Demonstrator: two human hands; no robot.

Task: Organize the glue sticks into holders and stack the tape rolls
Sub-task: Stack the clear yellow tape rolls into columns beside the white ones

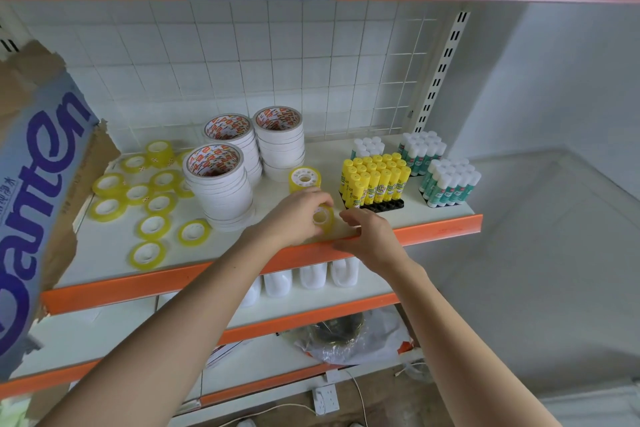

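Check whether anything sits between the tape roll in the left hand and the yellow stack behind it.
Nothing visible does. The left hand holds the tape roll near the shelf edge, and the shelf is bare up to the yellow stack.

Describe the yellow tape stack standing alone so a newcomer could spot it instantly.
On the white shelf with orange edge, look between the tall white tape stacks and yellow glue sticks. The short yellow clear-tape stack stands there, unlike the flat, scattered rolls at left.

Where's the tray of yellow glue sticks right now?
The yellow glue sticks stand right of centre on the shelf, near its front edge, between a yellow tape roll and the green glue sticks.
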